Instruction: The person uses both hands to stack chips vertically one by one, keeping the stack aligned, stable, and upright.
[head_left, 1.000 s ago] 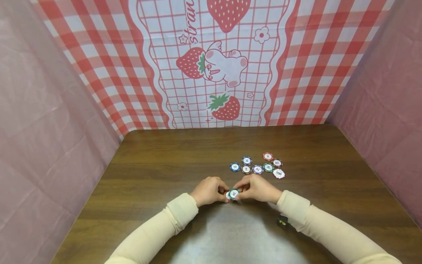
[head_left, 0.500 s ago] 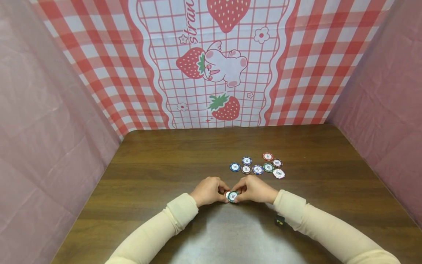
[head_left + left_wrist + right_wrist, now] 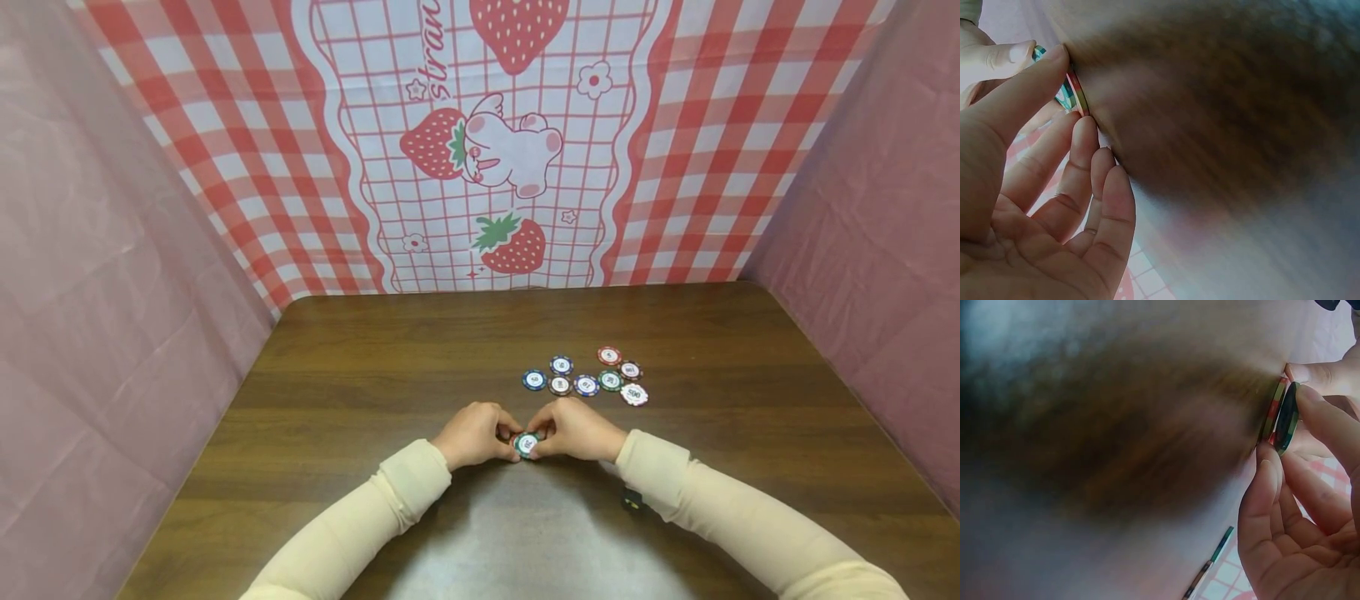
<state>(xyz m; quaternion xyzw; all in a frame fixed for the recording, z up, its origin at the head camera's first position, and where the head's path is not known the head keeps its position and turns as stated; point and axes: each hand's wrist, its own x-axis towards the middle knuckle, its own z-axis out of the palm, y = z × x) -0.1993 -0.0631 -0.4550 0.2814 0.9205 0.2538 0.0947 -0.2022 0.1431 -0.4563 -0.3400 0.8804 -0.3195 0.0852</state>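
Note:
At the near middle of the table point(image 3: 337, 400), my right hand point(image 3: 576, 429) pinches a green-edged poker chip point(image 3: 528, 444) between thumb and fingers. Beneath it lies a red-edged poker chip point(image 3: 1274, 407), flat on the wood. My left hand point(image 3: 477, 433) holds that red chip at its left side, thumb and forefinger on its edge. In the right wrist view the green chip point(image 3: 1289, 419) tilts slightly over the red one, a narrow gap between them. Seen from the left wrist, the two chips overlap closely, partly hidden by my left thumb point(image 3: 1038, 78).
Beyond my hands several loose chips lie flat: blue point(image 3: 535, 380), brown point(image 3: 560, 386), green point(image 3: 611, 381), red point(image 3: 610, 356) and white point(image 3: 634, 394) among them. A strawberry-print cloth point(image 3: 517, 167) hangs behind the table; pink curtains point(image 3: 112, 292) flank it.
My right hand has shifted left with the green chip, which now covers most of the red chip; earlier more of the red chip showed. My left hand has stayed in place.

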